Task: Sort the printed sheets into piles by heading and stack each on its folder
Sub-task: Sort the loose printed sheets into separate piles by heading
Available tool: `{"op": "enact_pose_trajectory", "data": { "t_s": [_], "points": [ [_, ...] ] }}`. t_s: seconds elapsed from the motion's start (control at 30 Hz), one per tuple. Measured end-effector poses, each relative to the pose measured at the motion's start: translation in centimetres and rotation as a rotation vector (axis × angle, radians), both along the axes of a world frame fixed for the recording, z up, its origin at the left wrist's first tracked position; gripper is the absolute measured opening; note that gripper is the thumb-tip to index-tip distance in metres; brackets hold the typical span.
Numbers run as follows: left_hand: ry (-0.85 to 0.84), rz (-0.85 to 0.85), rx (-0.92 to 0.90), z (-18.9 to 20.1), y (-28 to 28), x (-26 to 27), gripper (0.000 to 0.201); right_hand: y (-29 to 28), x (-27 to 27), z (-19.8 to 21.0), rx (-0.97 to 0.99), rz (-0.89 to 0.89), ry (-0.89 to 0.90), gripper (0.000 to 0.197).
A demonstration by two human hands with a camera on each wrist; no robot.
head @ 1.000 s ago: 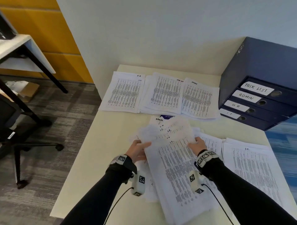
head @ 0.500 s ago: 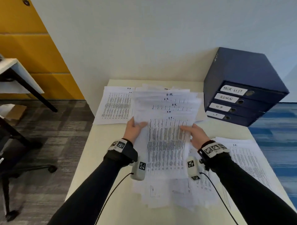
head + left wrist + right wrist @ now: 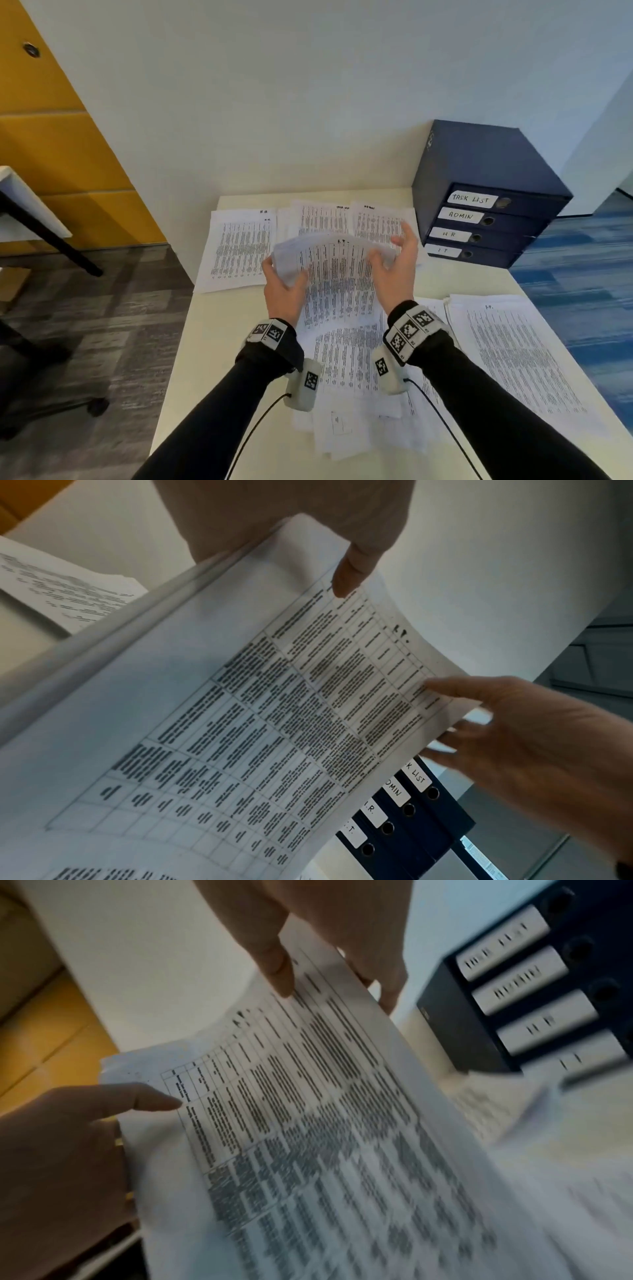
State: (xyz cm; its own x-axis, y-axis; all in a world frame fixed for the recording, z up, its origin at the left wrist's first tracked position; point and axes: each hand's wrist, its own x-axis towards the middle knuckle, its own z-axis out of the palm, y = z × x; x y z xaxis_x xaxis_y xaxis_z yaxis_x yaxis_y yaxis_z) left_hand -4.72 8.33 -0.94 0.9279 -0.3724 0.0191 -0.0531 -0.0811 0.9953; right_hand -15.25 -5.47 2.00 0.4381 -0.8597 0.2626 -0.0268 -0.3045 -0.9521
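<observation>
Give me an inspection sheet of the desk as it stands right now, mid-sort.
Surface: pale desk, mostly papered over.
Job's things: held bundle of sheets raised above the desk, bowed; three sorted piles along the back edge; IT pile at right; unsorted heap near the front edge; four stacked folders labelled TASK LIST, ADMIN, HR, IT.
Clutter: nothing seen.
Grippers: left hand and right hand each grip one side of the bundle.
Cables: black leads run from both wrist units.
Surroundings: white wall, yellow panels, chair base on the floor at left.
</observation>
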Motion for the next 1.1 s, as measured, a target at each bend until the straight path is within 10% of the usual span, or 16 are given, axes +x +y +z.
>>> {"op": "enact_pose_trajectory", "data": {
  "t_s": [0.2, 0.5, 0.6, 0.7, 0.83, 1.1],
  "points": [
    [0.029, -0.096, 0.07, -2.0, 0.2, 0.1, 0.044, -0.8, 0.0, 0.1, -0.436, 0.089, 0.382, 0.043],
    [0.099, -0.257, 0.093, -1.1, -1.6, 0.1, 0.036, -4.6, -2.6, -1.4, 0.437, 0.081, 0.03, 0.054],
    [0.145, -0.341, 0.041, 1.7, -4.3, -0.4, 0.036, -7.4, -4.8, -2.3, 0.525, 0.118, 0.149, 0.048],
    [0.215, -0.353, 0.05, 1.4, -8.0, -2.4, 0.042, -11.2, -8.0, -5.0, 0.574, 0.125, 0.266, 0.085],
    [0.28, -0.386, 0.168, -3.2, -13.8, -7.1, 0.054, -14.1, -14.3, -5.7, 0.483, 0.112, 0.49, 0.035],
    [0.391, -0.623, 0.575, -12.1, -22.0, -17.5, 0.045, -20.0, -24.5, -9.9, 0.403, -0.036, 1.089, 0.035]
  ]
}}
